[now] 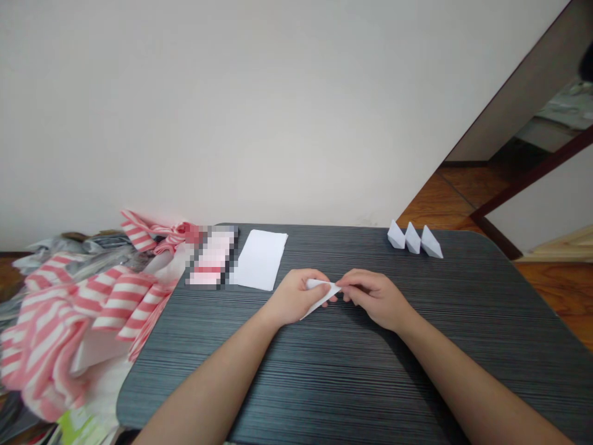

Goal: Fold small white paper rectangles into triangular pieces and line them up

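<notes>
My left hand (296,296) and my right hand (373,296) meet over the middle of a dark striped table (324,383). Both pinch a small folded piece of white paper (319,293) between them. The left fingers curl round its left part, and the right fingertips grip its right tip. Part of the paper is hidden inside the left hand. The paper rests low, at or just above the tabletop.
Three folded white paper shapes (414,240) stand in a row at the far right of the table. A stack of white sheets (259,258) lies at the far left, beside a blurred object (210,256). Pink-and-white striped bags (83,315) are heaped left of the table.
</notes>
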